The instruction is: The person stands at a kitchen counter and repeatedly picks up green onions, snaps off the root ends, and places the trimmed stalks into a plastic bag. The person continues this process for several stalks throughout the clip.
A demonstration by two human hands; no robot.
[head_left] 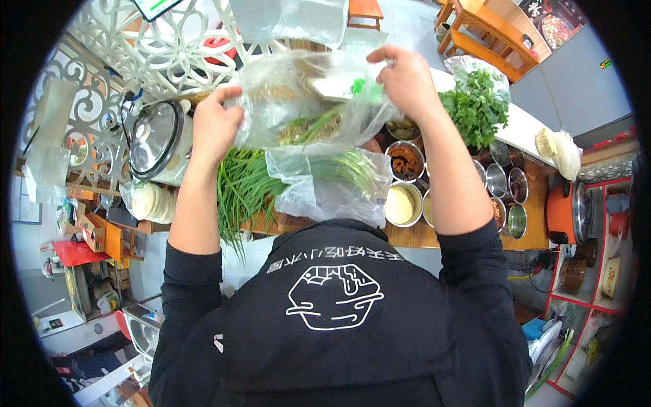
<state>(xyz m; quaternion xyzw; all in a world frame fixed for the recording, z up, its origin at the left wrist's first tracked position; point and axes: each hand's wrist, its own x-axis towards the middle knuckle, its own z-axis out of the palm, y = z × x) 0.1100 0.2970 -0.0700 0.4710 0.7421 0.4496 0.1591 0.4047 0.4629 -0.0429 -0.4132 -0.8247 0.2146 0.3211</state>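
Note:
A clear plastic bag [269,107] is stretched between my two raised hands. My left hand [218,119] pinches its left end between thumb and fingers; my right hand [404,79] grips its upper right edge, beside a green patch. Through the thin plastic, green stalks with pale root ends [310,127] show; whether they lie inside the bag or behind it, I cannot tell. Long green onion leaves [249,183] spread below my left hand and hang over the table's near edge. A second clear bag [325,188] partly covers more green stalks, nearer my body.
At left stands a lidded cooker [157,140] beside bagged pale rounds [152,201]. Metal bowls of food, including a yellow one [402,203], stand under and beside my right forearm. Leafy herbs [475,104] lie at upper right. An orange pot [567,211] stands farther right.

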